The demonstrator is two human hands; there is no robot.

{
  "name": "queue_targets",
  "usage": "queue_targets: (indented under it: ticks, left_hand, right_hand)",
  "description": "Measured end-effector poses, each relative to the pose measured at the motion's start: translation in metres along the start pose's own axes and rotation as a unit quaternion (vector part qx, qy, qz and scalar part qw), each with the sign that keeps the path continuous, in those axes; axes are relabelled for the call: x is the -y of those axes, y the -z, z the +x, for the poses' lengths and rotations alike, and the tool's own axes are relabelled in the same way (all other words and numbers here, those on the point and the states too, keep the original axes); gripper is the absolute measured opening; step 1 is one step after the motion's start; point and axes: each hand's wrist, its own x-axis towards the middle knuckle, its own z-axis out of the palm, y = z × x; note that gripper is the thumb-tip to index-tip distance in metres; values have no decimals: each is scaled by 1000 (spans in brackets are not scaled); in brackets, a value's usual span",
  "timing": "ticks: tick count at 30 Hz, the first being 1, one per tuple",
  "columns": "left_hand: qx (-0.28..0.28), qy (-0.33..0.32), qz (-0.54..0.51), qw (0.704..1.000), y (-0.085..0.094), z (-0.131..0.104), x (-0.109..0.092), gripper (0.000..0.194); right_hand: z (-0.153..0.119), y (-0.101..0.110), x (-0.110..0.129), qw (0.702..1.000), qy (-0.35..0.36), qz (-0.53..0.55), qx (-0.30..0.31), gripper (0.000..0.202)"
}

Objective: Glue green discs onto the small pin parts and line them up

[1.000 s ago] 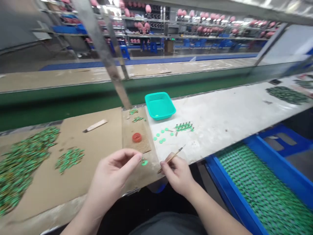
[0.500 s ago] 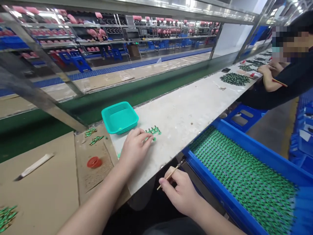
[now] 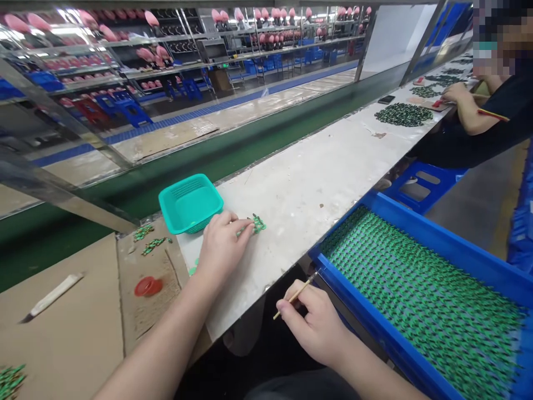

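Green pieces point(image 3: 260, 223) | just beside left hand point(image 3: 224, 243), pinched, contents unclear | right hand point(image 3: 318, 325) grips brush point(image 3: 305, 285)

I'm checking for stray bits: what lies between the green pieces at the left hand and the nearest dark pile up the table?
From the green pieces, the head view shows white tabletop, then a brown scrap near the dark pile.

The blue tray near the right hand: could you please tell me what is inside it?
The blue tray holds many small green pieces; they hide most of its floor, and its near end is out of frame.
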Motion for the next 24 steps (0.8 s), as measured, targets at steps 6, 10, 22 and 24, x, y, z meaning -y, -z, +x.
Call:
queue_targets:
  ticks: [6,10,22,24]
  left_hand:
    - [35,127,19,991,74,-21,37,38]
    - [139,141,31,980,79,-48,52,24]
    - [168,118,-7,979,61,-84,44,17]
    - [182,118,-34,976,78,-103,50,22]
  right_hand:
    - [-2,14,6,1000,-19,-9,8,16]
    - [2,17,18,1000,-22,-9,18,23]
    - [-4,-7,43,1000,3,15,27,51]
    - [-10,-10,46,998,-13,48,41,68]
